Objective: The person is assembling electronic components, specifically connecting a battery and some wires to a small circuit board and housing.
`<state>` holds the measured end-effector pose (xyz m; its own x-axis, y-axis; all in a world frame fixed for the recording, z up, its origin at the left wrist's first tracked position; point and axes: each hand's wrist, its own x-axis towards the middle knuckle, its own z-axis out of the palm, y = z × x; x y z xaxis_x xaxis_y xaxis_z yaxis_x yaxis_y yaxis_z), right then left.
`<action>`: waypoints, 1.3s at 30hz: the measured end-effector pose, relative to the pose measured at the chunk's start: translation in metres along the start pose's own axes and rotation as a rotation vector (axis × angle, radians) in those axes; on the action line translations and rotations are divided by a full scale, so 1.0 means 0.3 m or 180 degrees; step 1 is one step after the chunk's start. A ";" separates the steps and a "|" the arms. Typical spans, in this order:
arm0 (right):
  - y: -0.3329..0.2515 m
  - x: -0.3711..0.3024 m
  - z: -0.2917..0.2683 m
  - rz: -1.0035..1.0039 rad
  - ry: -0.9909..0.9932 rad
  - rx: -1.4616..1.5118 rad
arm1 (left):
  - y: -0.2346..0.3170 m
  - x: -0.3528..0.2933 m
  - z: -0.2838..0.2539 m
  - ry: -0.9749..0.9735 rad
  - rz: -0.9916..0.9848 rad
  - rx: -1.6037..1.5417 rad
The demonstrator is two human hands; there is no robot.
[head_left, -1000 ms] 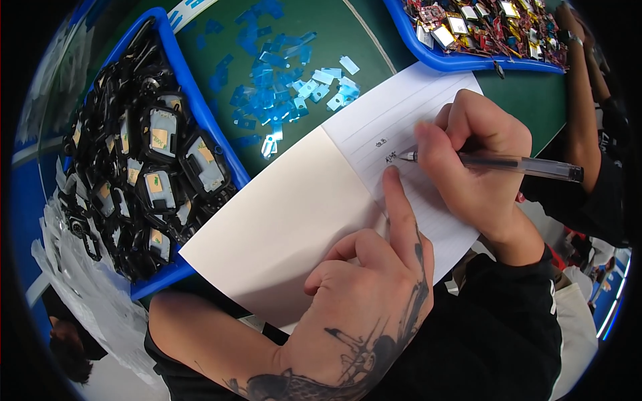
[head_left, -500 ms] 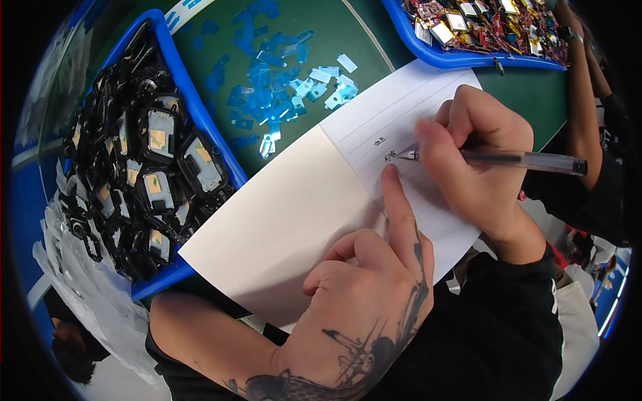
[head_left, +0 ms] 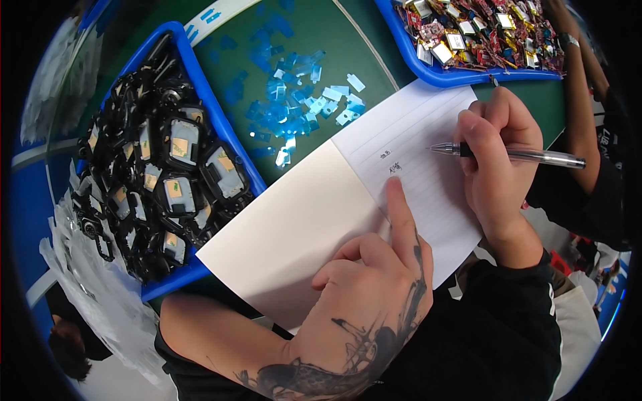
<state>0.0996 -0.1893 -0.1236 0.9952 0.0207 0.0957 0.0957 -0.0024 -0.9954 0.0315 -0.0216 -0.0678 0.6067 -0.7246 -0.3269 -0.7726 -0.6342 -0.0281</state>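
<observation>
An open lined notebook (head_left: 287, 227) lies aslant in front of me, with two short handwritten marks on its right page. My right hand (head_left: 501, 167) pinches a clear gel pen (head_left: 548, 158) with a dark grip. The pen's tip is over the right page, to the right of the handwriting. On the notebook rests my left hand (head_left: 368, 287), its index finger stretched out just below the lower mark. The other fingers of that hand are loosely bent and hold nothing.
A blue bin (head_left: 214, 113) of black plastic casings stands at the left. Small blue film pieces (head_left: 311, 100) lie scattered on the green tabletop (head_left: 361, 50). Another blue bin (head_left: 461, 80), top right, holds small battery cells and circuit boards. Another person's arm (head_left: 582, 113) is beyond it.
My right hand has moved the pen to the right, away from the lower mark. That mark has gained strokes. My left index finger stays beside it, and the whole view has shifted slightly.
</observation>
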 end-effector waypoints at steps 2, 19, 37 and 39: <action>-0.006 0.000 0.008 0.0199 0.0129 0.0151 | -0.014 -0.006 -0.004 0.0006 0.0009 -0.0016; -0.001 -0.236 -0.327 -0.1030 0.1730 -0.1357 | 0.007 -0.391 -0.059 0.1712 -0.2153 -0.1786; -0.019 -0.545 -0.334 -0.0950 0.1695 0.0644 | 0.302 -0.348 0.081 0.3379 -0.1811 -0.4875; -0.005 -0.552 -0.372 -0.1080 0.1657 0.1072 | 0.307 -0.323 0.050 0.3404 -0.1632 -0.4733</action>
<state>-0.0630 -0.3042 -0.1375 0.7999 -0.5157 0.3069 0.4746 0.2307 -0.8494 -0.1012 -0.0058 -0.0528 0.9883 0.1118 0.1037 -0.0956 -0.0757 0.9925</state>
